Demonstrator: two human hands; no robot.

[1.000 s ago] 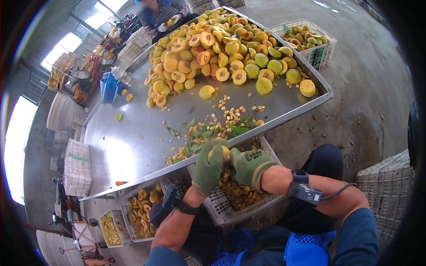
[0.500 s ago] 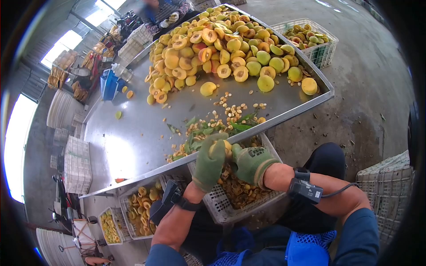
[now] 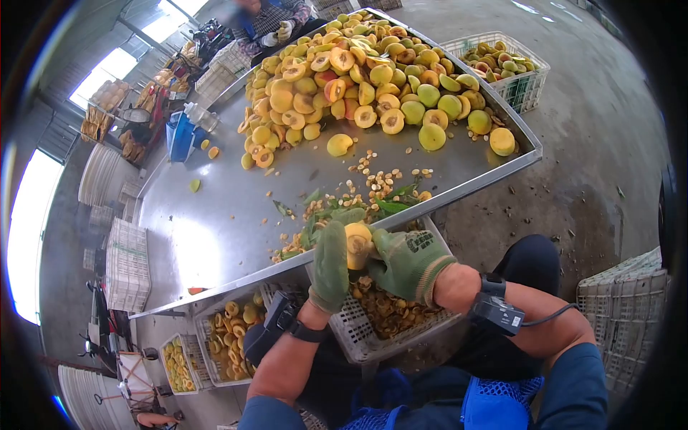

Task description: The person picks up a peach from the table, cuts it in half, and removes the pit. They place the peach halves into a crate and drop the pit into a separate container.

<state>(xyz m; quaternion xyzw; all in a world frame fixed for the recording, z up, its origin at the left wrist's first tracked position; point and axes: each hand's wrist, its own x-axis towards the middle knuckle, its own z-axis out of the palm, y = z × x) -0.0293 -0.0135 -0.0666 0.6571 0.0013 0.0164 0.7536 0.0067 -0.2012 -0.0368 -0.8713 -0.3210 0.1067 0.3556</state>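
My left hand (image 3: 331, 266), in a green glove, is closed around a yellow peach half (image 3: 357, 245) just over the near edge of the metal table. Right beside the fruit is my gloved right hand (image 3: 407, 265), its fingers curled and pressed up to the peach; whatever they hold is hidden. Below both hands a white plastic crate (image 3: 364, 345) contains many brown-yellow scraps (image 3: 390, 312). Pale pits (image 3: 376, 179) and green leaves (image 3: 390, 206) lie on the table just beyond my hands.
A large heap of halved peaches (image 3: 315, 93) covers the far part of the metal table (image 3: 236, 208). Crates of fruit (image 3: 229, 337) stand below left, and another fruit crate (image 3: 527, 82) at the far right. Across the table sits a person with gloved hands (image 3: 278, 34).
My left hand has turned, so the peach half now shows more between my hands. The right hand has shifted slightly down and left, against the fruit.
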